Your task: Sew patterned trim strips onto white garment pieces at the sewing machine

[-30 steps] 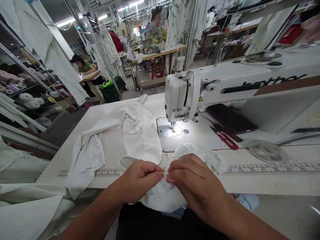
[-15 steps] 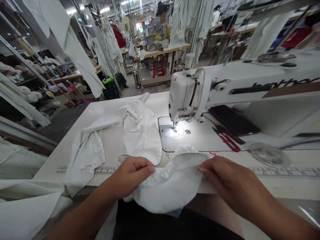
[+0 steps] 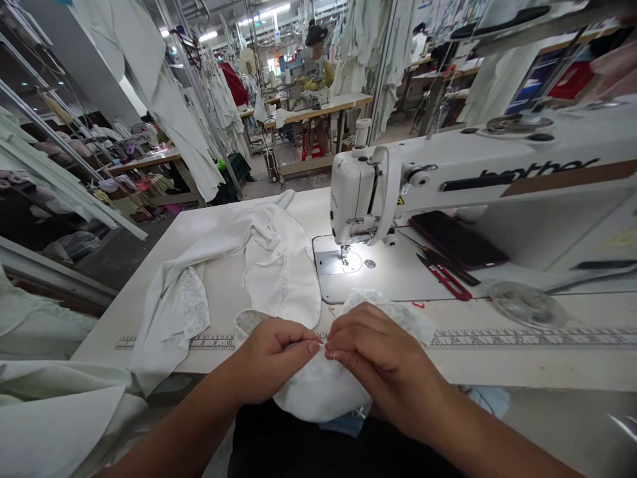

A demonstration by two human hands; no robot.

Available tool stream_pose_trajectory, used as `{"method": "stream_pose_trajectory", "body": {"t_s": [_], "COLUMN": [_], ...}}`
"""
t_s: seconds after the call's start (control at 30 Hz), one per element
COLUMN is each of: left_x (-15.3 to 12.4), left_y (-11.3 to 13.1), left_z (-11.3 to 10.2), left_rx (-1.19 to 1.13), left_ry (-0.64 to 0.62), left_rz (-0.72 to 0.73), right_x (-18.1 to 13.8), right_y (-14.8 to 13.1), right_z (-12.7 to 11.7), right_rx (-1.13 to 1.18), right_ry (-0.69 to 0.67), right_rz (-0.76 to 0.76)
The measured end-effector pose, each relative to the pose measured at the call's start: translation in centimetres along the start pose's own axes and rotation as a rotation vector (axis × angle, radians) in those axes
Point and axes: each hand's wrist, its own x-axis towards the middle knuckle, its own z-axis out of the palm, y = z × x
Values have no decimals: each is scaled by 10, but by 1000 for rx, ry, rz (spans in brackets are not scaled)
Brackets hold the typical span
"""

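My left hand (image 3: pixel 271 355) pinches the edge of a white fabric piece (image 3: pixel 323 398) between thumb and fingers, at the table's front edge. Right beside it, fingertips almost touching, my right hand (image 3: pixel 375 355) is closed on the same edge. The fabric hangs below both hands toward my lap, and part of it shows behind my right hand on the table. Beyond lies more of the white garment (image 3: pixel 286 272), spread on the table left of the sewing machine (image 3: pixel 361 192). The machine's lit needle area stands beyond my hands with no fabric under it.
Red-handled thread snips (image 3: pixel 448 279), a dark phone (image 3: pixel 455 239) and a clear plastic disc (image 3: pixel 527 305) lie on the right of the machine bed. A measuring tape (image 3: pixel 478 338) runs along the table front. White cloth (image 3: pixel 60 411) hangs at the left. Another person (image 3: pixel 318 70) sits farther back.
My right hand has moved left along the fabric edge to meet my left hand. The stretch of edge between them has closed up. The view has shifted slightly.
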Motion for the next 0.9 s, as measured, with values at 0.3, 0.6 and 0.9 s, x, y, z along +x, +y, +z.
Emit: {"method": "stream_pose_trajectory", "body": {"t_s": [0.3, 0.6, 0.9], "left_x": [-9, -5, -12], "left_y": [4, -1, -9], "left_z": [-5, -16, -22], "left_rx": [86, 216, 603], "left_ry": [31, 46, 247], "left_rz": [115, 130, 320], "right_x": [-8, -16, -6], "right_y": [13, 19, 15], "right_z": [-15, -46, -24], "right_rx": [-232, -409, -596], "right_ry": [-29, -58, -198], "right_rz": [21, 103, -102]}}
